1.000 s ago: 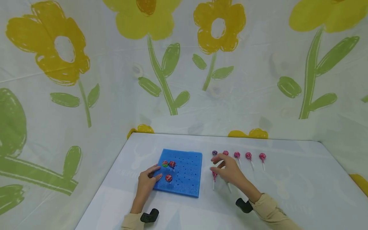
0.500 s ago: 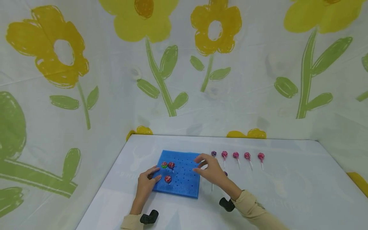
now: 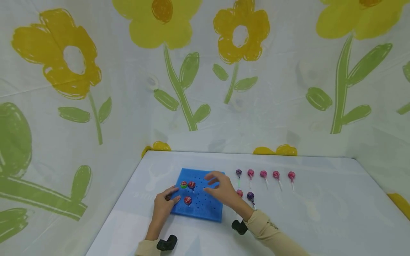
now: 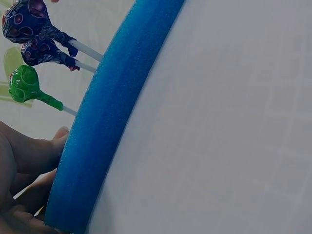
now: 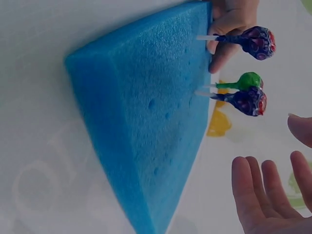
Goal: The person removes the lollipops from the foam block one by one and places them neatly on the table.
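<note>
My left hand (image 3: pixel 163 204) holds the left edge of a blue foam board (image 3: pixel 200 211), thumb and fingers at its rim. Small holes dot the board's top. Three wrapped lollipops stand in it on white sticks: a green one (image 4: pixel 24 84), a dark blue one (image 5: pixel 246 101) close beside it, and another dark blue one (image 5: pixel 257 43) a little apart. Over the right half of the board hovers my right hand (image 3: pixel 222 188), fingers bent in the head view. The right wrist view shows that hand empty, thumb apart from the fingers (image 5: pixel 242 183).
Right of the board, several lollipops lie in a back row, from a purple one (image 3: pixel 238 172) with a green stick to a pink one (image 3: pixel 291 175). Nearer lie a pink lollipop (image 3: pixel 239 193), partly behind my right arm, and a dark purple one (image 3: pixel 251 196). All rest on the white table (image 3: pixel 326 213).
My right hand has moved left, from above the loose lollipops to over the foam board, uncovering the purple ones. My left hand stays at the board's edge.
</note>
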Demonstrator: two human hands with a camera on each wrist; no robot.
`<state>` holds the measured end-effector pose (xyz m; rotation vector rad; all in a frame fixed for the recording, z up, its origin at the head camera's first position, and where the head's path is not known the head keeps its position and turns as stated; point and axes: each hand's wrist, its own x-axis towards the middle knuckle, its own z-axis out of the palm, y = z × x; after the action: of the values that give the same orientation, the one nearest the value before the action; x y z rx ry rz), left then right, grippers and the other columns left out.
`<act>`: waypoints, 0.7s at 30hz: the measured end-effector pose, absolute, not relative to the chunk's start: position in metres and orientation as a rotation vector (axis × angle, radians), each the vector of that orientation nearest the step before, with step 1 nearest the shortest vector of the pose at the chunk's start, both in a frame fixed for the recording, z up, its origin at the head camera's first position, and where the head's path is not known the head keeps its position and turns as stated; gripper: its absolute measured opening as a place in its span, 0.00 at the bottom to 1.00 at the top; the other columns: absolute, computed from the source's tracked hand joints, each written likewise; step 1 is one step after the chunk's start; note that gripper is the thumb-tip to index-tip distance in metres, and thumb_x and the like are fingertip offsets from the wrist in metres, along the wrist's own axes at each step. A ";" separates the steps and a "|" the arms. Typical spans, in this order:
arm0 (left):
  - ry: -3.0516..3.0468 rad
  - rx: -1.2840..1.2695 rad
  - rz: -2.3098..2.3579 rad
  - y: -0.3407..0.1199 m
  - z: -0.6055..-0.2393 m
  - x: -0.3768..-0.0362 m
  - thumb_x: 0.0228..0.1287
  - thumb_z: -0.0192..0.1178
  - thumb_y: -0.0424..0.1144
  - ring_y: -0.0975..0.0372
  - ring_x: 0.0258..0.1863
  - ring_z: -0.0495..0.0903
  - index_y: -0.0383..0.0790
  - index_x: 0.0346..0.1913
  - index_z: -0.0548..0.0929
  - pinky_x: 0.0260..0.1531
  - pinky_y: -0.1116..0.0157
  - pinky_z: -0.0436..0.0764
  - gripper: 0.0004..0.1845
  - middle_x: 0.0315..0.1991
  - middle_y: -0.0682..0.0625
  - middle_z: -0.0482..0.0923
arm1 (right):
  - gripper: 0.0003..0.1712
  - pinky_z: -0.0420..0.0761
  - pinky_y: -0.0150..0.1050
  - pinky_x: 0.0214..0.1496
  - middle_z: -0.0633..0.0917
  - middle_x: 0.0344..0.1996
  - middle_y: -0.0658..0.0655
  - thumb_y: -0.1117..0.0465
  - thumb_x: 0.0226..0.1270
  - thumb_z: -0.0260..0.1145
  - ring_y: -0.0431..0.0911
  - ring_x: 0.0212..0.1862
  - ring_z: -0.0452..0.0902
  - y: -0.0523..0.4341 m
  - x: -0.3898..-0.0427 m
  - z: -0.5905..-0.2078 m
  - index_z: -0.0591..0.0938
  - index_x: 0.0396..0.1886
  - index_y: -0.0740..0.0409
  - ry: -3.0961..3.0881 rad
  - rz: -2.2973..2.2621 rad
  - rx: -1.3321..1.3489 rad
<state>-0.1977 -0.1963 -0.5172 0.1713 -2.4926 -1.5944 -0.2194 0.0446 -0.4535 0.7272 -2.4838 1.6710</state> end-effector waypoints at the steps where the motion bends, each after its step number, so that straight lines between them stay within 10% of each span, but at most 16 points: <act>1: -2.493 0.170 -1.596 -0.196 -0.517 -0.198 0.57 0.65 0.30 0.49 0.61 0.71 0.38 0.52 0.83 0.56 0.51 0.72 0.18 0.59 0.45 0.75 | 0.15 0.81 0.40 0.42 0.81 0.43 0.57 0.62 0.58 0.71 0.52 0.45 0.79 0.043 -0.220 -0.455 0.79 0.44 0.57 -2.482 1.679 0.728; 21: -2.497 0.201 -1.582 -0.195 -0.516 -0.198 0.56 0.65 0.30 0.49 0.59 0.72 0.37 0.51 0.83 0.56 0.51 0.72 0.18 0.59 0.45 0.75 | 0.17 0.81 0.33 0.42 0.82 0.43 0.55 0.65 0.56 0.71 0.48 0.45 0.80 -0.002 -0.227 -0.471 0.80 0.45 0.59 -2.437 1.771 0.681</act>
<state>-0.1980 -0.1947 -0.5156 0.2015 -2.4969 -1.5816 -0.2265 -0.0022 -0.4707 0.6810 -2.4366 1.7710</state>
